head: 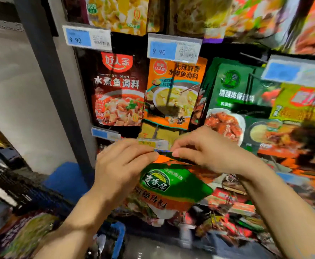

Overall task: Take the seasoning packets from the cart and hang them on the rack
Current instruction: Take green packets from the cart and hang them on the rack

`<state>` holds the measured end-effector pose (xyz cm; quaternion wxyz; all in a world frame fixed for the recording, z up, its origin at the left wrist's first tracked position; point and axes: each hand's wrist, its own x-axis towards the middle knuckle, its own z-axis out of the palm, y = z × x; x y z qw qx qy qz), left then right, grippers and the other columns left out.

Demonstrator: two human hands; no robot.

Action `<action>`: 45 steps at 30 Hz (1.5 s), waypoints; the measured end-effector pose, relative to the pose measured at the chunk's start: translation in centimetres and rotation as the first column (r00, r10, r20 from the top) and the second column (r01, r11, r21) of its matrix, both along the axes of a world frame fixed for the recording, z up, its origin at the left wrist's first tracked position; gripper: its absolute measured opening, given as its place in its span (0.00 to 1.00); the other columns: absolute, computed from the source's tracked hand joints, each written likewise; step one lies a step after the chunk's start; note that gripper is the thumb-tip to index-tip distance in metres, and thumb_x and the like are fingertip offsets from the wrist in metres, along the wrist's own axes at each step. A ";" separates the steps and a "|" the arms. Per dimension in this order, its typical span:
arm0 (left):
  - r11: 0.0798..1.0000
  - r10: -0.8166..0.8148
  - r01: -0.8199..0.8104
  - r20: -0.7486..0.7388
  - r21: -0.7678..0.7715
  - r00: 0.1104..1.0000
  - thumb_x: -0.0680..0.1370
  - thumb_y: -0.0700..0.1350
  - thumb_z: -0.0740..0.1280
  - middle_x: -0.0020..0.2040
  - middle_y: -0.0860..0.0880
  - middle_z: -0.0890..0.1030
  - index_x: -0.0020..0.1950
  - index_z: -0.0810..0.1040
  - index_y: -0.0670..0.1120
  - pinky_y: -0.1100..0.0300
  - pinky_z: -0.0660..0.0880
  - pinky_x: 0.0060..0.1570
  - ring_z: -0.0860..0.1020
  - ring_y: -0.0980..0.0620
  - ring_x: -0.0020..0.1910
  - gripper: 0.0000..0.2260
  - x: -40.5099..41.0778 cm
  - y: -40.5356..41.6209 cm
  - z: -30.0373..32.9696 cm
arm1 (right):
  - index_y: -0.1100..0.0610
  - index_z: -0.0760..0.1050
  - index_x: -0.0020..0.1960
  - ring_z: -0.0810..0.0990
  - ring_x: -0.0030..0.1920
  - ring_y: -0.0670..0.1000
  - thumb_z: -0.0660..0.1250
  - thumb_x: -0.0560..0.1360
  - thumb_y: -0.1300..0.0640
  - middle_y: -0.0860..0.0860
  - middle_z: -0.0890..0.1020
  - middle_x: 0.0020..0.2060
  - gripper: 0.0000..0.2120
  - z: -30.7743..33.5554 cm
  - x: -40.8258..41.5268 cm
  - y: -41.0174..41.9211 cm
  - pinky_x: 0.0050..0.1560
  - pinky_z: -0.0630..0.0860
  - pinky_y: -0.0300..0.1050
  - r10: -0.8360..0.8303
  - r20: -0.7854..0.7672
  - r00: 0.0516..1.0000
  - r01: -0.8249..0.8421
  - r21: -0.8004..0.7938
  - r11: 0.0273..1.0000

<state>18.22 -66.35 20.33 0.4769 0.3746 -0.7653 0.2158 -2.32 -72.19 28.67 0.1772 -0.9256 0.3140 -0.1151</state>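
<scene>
Green and orange plastic seasoning packet [168,186] hung long axis near vertical, top edge up, slightly tilted, left hand [122,163] and right hand [207,152] each pinched its top corners, packet below both grips, before the dark rack [123,42]

Store aisle, seen from close in front of a display. A grey upright post [46,75] runs diagonally from the top left toward the lower centre. To its left lies a pale, plain wall [18,101], evenly lit and slightly shadowed near the post. A blue patch [65,180] shows at the foot of the post. A dark shelf edge [7,186] crosses the lower left corner. Lighting is bright and diffuse; the edges of the view are blurred.
</scene>
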 end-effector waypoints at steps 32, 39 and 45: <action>0.962 0.274 -0.273 -0.078 0.024 0.959 0.73 0.40 0.60 0.47 0.43 0.82 0.48 0.84 0.41 0.56 0.73 0.48 0.76 0.49 0.48 0.13 -13.2 2.4 7.0 | 0.58 0.82 0.46 0.79 0.43 0.59 0.63 0.73 0.54 0.55 0.83 0.40 0.11 7.2 -23.9 2.1 0.44 0.73 0.49 -0.252 0.542 0.802 0.573 -0.578 0.581; 0.925 0.381 -0.380 0.033 -0.017 0.924 0.72 0.40 0.60 0.46 0.42 0.83 0.48 0.84 0.40 0.50 0.79 0.41 0.79 0.43 0.43 0.14 -10.7 3.8 7.5 | 0.59 0.82 0.45 0.78 0.39 0.60 0.64 0.73 0.55 0.56 0.82 0.37 0.10 7.2 -21.1 0.8 0.40 0.74 0.49 -0.188 0.539 0.821 0.531 -0.601 0.598; 0.890 0.454 -0.450 0.049 -0.075 0.890 0.72 0.40 0.60 0.44 0.41 0.83 0.46 0.84 0.39 0.48 0.80 0.36 0.80 0.41 0.40 0.14 -9.1 4.8 8.5 | 0.57 0.82 0.45 0.79 0.43 0.59 0.68 0.74 0.58 0.54 0.83 0.40 0.04 6.8 -19.1 0.4 0.40 0.75 0.49 -0.182 0.517 0.836 0.507 -0.605 0.613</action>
